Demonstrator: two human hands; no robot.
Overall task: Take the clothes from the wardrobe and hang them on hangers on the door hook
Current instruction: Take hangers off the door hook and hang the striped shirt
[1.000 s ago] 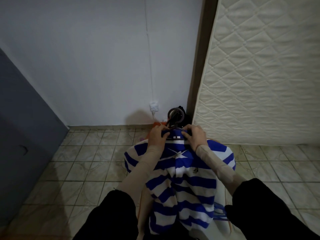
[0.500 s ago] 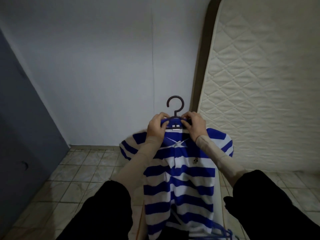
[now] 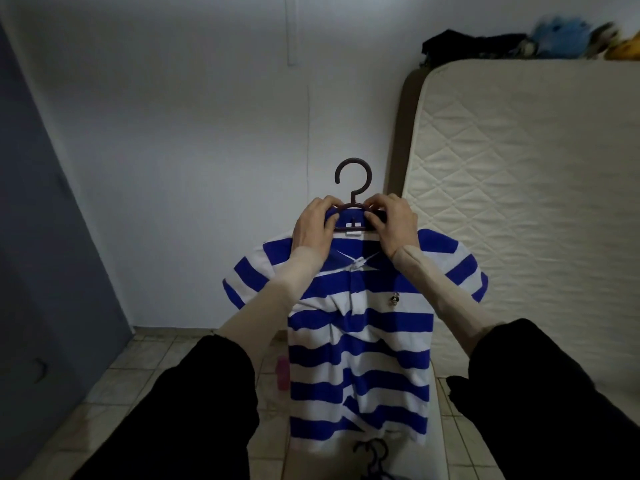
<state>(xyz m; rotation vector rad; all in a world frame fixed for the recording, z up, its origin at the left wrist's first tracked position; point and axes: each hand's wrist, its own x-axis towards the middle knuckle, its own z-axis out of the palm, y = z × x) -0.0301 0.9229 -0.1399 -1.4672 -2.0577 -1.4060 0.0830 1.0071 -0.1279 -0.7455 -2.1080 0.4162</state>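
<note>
A blue-and-white striped polo shirt [image 3: 360, 327] hung on a dark plastic hanger [image 3: 353, 183], held up at the centre of the view against the pale wall [image 3: 173, 133]. The left hand [image 3: 311, 226] gripped the collar and the hanger's shoulder at 9 o'clock of the hook; the right hand [image 3: 394, 223] gripped the same at 3 o'clock, fingers of both curled round fabric and hanger, the two hands close together but not touching. The hook stood upright above them, free of anything. A quilted mattress [image 3: 536, 202] leaned upright at 3 o'clock, with dark clothing [image 3: 467, 46] and blurred soft toys [image 3: 561, 36] on its top edge. More dark hangers [image 3: 374, 459] lay on the tiled floor [image 3: 138, 375] at 6 o'clock, below the shirt's hem. A blue-grey panel [image 3: 41, 271] stood at 9 o'clock.
</note>
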